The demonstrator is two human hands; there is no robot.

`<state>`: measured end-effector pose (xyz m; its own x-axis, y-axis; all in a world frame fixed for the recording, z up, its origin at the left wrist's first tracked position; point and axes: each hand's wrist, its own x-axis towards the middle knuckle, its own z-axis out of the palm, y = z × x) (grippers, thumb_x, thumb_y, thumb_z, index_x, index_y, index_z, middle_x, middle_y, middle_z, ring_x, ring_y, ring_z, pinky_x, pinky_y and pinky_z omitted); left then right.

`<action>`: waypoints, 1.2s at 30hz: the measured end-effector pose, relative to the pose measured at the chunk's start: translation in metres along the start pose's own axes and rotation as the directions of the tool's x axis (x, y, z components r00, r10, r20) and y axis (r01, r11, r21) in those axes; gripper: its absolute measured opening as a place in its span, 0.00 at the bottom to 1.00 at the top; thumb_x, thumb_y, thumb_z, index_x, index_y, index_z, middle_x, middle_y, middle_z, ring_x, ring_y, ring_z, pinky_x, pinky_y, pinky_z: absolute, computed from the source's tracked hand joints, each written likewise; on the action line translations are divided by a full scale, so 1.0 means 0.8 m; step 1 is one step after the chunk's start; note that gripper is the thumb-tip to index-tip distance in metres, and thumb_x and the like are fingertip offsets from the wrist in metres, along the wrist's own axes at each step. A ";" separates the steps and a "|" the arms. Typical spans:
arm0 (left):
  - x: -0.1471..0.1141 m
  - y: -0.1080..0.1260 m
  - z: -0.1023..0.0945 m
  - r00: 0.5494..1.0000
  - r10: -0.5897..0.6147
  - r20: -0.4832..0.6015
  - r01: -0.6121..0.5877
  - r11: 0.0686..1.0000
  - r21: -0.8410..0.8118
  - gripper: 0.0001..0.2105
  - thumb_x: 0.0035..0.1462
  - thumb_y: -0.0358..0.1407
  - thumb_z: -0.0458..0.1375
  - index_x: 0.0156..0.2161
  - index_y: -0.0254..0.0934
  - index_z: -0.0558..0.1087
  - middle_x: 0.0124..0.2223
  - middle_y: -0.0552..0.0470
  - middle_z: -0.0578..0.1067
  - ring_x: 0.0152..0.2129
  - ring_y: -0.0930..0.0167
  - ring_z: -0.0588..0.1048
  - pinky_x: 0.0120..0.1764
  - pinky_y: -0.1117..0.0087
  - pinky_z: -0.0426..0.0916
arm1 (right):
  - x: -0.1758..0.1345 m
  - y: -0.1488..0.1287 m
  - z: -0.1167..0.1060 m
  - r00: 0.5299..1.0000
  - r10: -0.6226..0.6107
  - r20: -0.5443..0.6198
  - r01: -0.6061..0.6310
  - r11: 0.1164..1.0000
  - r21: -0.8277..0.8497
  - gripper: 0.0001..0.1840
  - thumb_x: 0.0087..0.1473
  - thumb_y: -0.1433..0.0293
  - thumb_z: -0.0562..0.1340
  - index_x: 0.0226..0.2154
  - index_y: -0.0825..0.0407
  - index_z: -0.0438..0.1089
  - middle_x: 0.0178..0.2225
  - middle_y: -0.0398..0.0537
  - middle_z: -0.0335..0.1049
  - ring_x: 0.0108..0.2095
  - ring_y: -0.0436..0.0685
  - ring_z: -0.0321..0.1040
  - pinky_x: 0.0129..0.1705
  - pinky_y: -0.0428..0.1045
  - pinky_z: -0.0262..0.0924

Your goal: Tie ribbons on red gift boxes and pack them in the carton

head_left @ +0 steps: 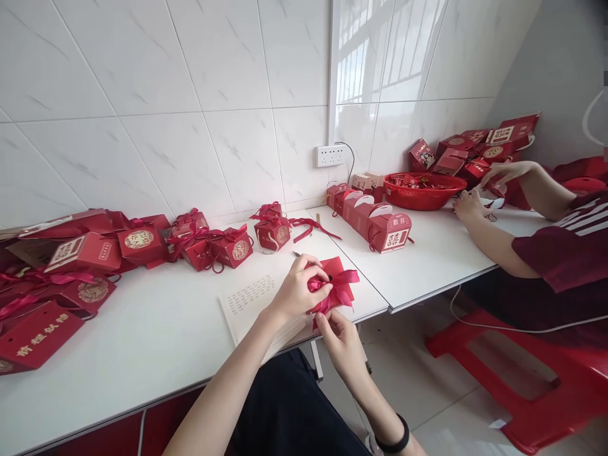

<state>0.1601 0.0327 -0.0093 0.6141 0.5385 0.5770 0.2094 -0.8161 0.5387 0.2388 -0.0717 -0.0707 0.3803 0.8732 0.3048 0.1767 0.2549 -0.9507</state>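
In front of me a red gift box sits at the table's near edge, a shiny crimson ribbon tied in a bow on top. My left hand reaches over the box from the left, its fingers curled and closed on the bow's left side. Below the box, my right hand pinches a hanging ribbon end between thumb and fingertips. Under my left forearm lies an open notebook with handwriting, and a pen tip shows beyond my left hand.
Finished-looking red boxes with bows stand behind, and more boxes pile up at left. Loose ribbon lies near the wall. A row of boxes and a red basin stand right. A co-worker's hands work beyond; a red stool is below.
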 end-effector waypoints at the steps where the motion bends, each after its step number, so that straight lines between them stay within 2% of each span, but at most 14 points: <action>1: 0.000 0.003 0.000 1.000 0.012 0.001 -0.012 1.000 0.016 0.02 0.49 0.28 0.59 0.29 0.37 0.71 0.40 0.49 0.65 0.42 0.68 0.69 0.47 0.64 0.67 | -0.003 0.000 0.001 1.000 -0.028 -0.009 0.027 0.999 -0.029 0.21 0.56 0.57 0.53 0.18 0.52 0.56 0.17 0.40 0.54 0.20 0.48 0.50 0.23 0.44 0.46; 6: -0.003 0.013 0.002 1.000 -0.002 -0.004 0.002 1.000 0.029 0.04 0.47 0.26 0.58 0.27 0.37 0.70 0.40 0.50 0.66 0.40 0.69 0.69 0.45 0.66 0.68 | -0.012 -0.001 0.009 0.992 -0.123 -0.029 0.119 0.987 -0.111 0.19 0.57 0.61 0.51 0.19 0.52 0.54 0.17 0.39 0.53 0.19 0.48 0.50 0.23 0.43 0.47; 11: -0.003 0.013 0.003 0.999 -0.037 -0.005 0.037 0.999 0.024 0.05 0.46 0.26 0.59 0.26 0.37 0.70 0.39 0.50 0.66 0.40 0.69 0.69 0.45 0.65 0.68 | -0.011 -0.003 0.011 0.986 -0.166 0.008 0.166 0.977 -0.132 0.17 0.57 0.63 0.51 0.20 0.52 0.55 0.17 0.39 0.54 0.19 0.48 0.51 0.23 0.43 0.47; 17: -0.001 0.013 0.004 0.998 -0.056 -0.007 0.056 0.998 0.007 0.04 0.46 0.26 0.59 0.25 0.37 0.70 0.39 0.50 0.66 0.40 0.68 0.69 0.46 0.65 0.67 | -0.009 -0.008 0.008 0.987 -0.145 0.069 0.153 0.979 -0.138 0.18 0.57 0.62 0.50 0.20 0.53 0.56 0.17 0.41 0.57 0.19 0.49 0.53 0.23 0.44 0.48; 20: -0.001 0.011 0.005 0.999 -0.046 -0.017 0.046 0.999 -0.003 0.04 0.47 0.26 0.58 0.25 0.37 0.70 0.39 0.50 0.66 0.40 0.69 0.69 0.47 0.65 0.67 | -0.008 -0.007 -0.010 0.991 -0.087 0.106 0.103 0.983 -0.151 0.21 0.57 0.58 0.51 0.20 0.54 0.59 0.18 0.43 0.60 0.20 0.50 0.55 0.24 0.44 0.50; 22: -0.001 0.009 0.006 0.999 -0.031 -0.023 0.031 1.000 -0.007 0.04 0.47 0.26 0.59 0.25 0.37 0.70 0.39 0.50 0.66 0.41 0.69 0.68 0.48 0.65 0.67 | -0.006 -0.004 -0.029 0.999 -0.023 0.025 0.027 0.987 -0.157 0.24 0.57 0.53 0.51 0.21 0.54 0.61 0.17 0.43 0.59 0.20 0.51 0.55 0.23 0.45 0.50; 24: -0.001 0.007 0.007 1.000 -0.019 -0.020 0.019 1.000 -0.006 0.04 0.46 0.26 0.59 0.25 0.37 0.70 0.39 0.50 0.66 0.41 0.68 0.68 0.48 0.64 0.66 | -0.001 -0.001 -0.049 0.994 0.036 -0.104 -0.051 0.987 -0.149 0.27 0.57 0.49 0.49 0.21 0.53 0.62 0.16 0.42 0.57 0.19 0.51 0.55 0.23 0.45 0.50; 26: -0.002 0.006 0.007 1.000 -0.015 -0.014 0.015 1.000 0.007 0.04 0.46 0.27 0.59 0.25 0.37 0.70 0.39 0.51 0.66 0.41 0.68 0.68 0.48 0.63 0.66 | 0.006 0.000 -0.063 0.985 0.066 -0.160 -0.091 0.984 -0.153 0.29 0.57 0.47 0.49 0.19 0.53 0.60 0.16 0.42 0.57 0.20 0.51 0.55 0.24 0.45 0.51; 29: -0.003 0.006 0.006 1.000 -0.003 -0.006 0.003 0.999 0.036 0.03 0.47 0.28 0.59 0.26 0.38 0.70 0.39 0.50 0.66 0.41 0.67 0.68 0.48 0.62 0.66 | 0.014 -0.002 -0.071 0.989 0.063 -0.133 -0.085 0.982 -0.170 0.29 0.55 0.47 0.52 0.17 0.52 0.56 0.18 0.43 0.58 0.21 0.51 0.55 0.25 0.45 0.52; 33: -0.004 0.007 0.006 1.000 0.003 0.009 -0.004 0.998 0.055 0.03 0.48 0.29 0.59 0.27 0.38 0.70 0.40 0.50 0.66 0.41 0.67 0.67 0.47 0.62 0.66 | 0.014 -0.004 -0.067 0.990 0.044 -0.133 -0.067 0.983 -0.170 0.28 0.53 0.47 0.56 0.17 0.52 0.56 0.16 0.40 0.54 0.18 0.48 0.48 0.21 0.45 0.47; 36: -0.004 0.010 0.008 1.000 -0.008 0.004 0.007 0.999 0.053 0.03 0.49 0.28 0.59 0.27 0.37 0.70 0.40 0.50 0.66 0.41 0.68 0.67 0.47 0.63 0.66 | 0.011 -0.003 -0.067 0.993 0.022 -0.119 -0.041 0.987 -0.155 0.26 0.53 0.50 0.57 0.18 0.52 0.56 0.17 0.40 0.55 0.19 0.48 0.49 0.22 0.45 0.47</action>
<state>0.1644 0.0236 -0.0107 0.6156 0.5438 0.5704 0.2543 -0.8221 0.5094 0.2900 -0.0868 -0.0630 0.4895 0.8231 0.2880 0.2996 0.1515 -0.9420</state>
